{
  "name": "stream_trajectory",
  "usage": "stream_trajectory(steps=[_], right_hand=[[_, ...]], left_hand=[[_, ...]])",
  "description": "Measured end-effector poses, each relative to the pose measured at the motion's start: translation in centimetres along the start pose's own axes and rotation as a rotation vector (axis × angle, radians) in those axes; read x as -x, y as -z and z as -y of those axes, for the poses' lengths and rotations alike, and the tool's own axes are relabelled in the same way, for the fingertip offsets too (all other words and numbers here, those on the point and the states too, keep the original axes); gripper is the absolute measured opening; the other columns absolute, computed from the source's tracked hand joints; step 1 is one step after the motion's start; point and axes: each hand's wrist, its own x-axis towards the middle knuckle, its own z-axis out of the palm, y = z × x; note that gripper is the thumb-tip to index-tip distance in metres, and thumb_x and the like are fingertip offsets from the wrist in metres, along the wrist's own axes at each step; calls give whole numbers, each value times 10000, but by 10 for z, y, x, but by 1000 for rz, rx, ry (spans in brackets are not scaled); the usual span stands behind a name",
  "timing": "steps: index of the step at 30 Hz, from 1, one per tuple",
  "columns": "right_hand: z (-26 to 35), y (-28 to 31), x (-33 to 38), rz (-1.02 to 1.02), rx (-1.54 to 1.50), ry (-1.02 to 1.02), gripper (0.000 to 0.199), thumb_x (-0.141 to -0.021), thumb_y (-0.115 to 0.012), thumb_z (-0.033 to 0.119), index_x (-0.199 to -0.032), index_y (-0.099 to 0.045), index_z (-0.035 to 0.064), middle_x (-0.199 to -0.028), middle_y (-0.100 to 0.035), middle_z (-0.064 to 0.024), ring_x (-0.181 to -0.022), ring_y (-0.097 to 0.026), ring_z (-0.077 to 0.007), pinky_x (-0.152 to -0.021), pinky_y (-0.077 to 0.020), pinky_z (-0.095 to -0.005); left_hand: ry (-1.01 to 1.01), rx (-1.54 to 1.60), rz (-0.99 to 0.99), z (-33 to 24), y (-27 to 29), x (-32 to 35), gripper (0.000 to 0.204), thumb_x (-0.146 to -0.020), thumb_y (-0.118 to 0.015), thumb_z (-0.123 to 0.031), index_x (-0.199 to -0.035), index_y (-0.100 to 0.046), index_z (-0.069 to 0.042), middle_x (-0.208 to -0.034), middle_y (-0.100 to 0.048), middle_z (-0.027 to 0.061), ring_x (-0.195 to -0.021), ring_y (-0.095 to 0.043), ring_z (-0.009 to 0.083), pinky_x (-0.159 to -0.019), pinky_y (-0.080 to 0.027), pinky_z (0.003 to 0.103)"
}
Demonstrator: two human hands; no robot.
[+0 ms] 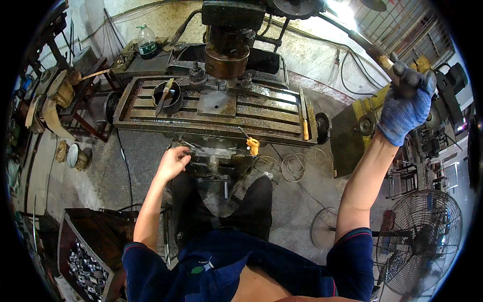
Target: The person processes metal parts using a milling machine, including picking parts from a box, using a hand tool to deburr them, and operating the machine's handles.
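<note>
My right hand (406,108), in a blue and grey work glove, is raised at the upper right. Its fingers are closed around the end of a long machine lever (371,49). At the front edge of the slotted machine table (132,117), my bare left hand (174,162) has thumb and fingers loosely apart, with nothing seen in it. Just beyond it is a small metal handle (189,144). A flat metal plate (224,106) with a dark hole lies on the table below the machine's round spindle head (226,61).
A round pot (175,104) with a brush stands on the table's left part. A yellow-wrapped handle (253,146) sticks out in front; a yellow-handled tool (305,130) lies at right. A bin of metal parts (86,269) is lower left, a caged fan (420,241) lower right.
</note>
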Motion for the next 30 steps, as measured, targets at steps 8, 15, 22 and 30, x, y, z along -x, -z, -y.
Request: stream_trajectory(steps=[8,15,22,30], right_hand=[[42,-32,13,-244,-158,-163,312,-891,-449,235,-663,-521,33,-620,-474,-69,-744,-551,-264,-816,-422,-386],[33,-27,17,-178,-191,-170,216,-851,-482,204,-721,-520,36,-671,-530,-87,-753,-574,-254,-804,-430,-372],[3,-5,14,-46,-171,-136,268,-651,-606,-38,-904,-600,50,-798,-637,-87,-705,-603,-209,-679,-470,-279],[4,-7,18,-26,-26,-26,232,-710,-580,-12,-934,-593,45,-815,-639,-96,-738,-609,-217,-710,-475,-276]], left_hand=[[-11,18,-2,-2,3,-4,300,-782,-583,-102,-1032,-564,62,-679,-617,106,-496,-561,132,-484,-455,278],[-64,-30,-7,-17,12,-17,320,-783,-579,-116,-1046,-559,66,-743,-640,135,-530,-581,145,-482,-465,281],[-165,-52,-79,-48,11,-75,348,-785,-576,-130,-1069,-545,69,-774,-645,145,-491,-585,143,-478,-463,299],[-233,74,-134,-54,4,-169,420,-776,-591,-110,-1133,-494,90,-684,-621,137,-401,-540,152,-414,-434,287]])
